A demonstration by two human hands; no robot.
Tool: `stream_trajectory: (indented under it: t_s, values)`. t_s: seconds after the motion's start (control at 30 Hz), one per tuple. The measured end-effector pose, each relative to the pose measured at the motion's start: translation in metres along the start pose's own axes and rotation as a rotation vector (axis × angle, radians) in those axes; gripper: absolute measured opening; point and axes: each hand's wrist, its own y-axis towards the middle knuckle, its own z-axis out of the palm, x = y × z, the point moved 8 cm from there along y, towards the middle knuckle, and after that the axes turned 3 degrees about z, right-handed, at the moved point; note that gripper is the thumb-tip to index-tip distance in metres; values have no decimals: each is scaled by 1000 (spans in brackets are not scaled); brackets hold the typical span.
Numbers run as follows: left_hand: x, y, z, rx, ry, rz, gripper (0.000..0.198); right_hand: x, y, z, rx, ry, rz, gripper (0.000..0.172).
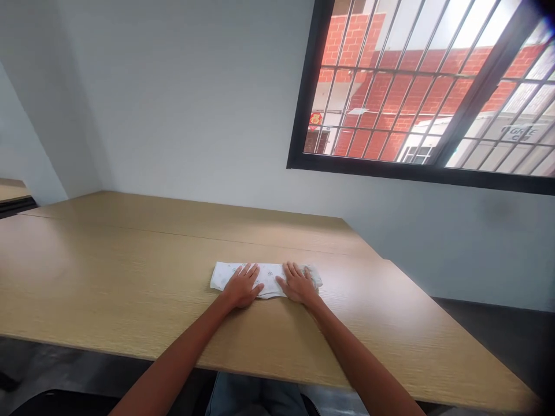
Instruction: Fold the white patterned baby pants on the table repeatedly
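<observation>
A white folded cloth (269,276) with a small printed pattern lies flat on the wooden table, forming a long narrow strip. My left hand (243,286) rests on its left half, palm down, fingers stretched out and thumb pointing right. On the right half lies my right hand (298,283), also palm down with its fingers spread. Between the two hands the middle of the cloth shows. Both palms hide parts of the fabric and its near edge.
The light wooden table (130,277) runs wide to both sides, with a seam across its far part. Behind it stands a pale wall (195,104) with a barred window (411,86) at upper right. A dark chair (60,403) shows at lower left.
</observation>
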Motion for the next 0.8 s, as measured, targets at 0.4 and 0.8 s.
stream_trajectory:
  t_s: [0.4,0.8]
  values:
    - [40,-17,-17,-46,4,-117,84,-71,-8,-29,-188,92,297,43]
    - [34,-28,-21,29,-60,-88,70,-98,5,-23,-120,379,206,39]
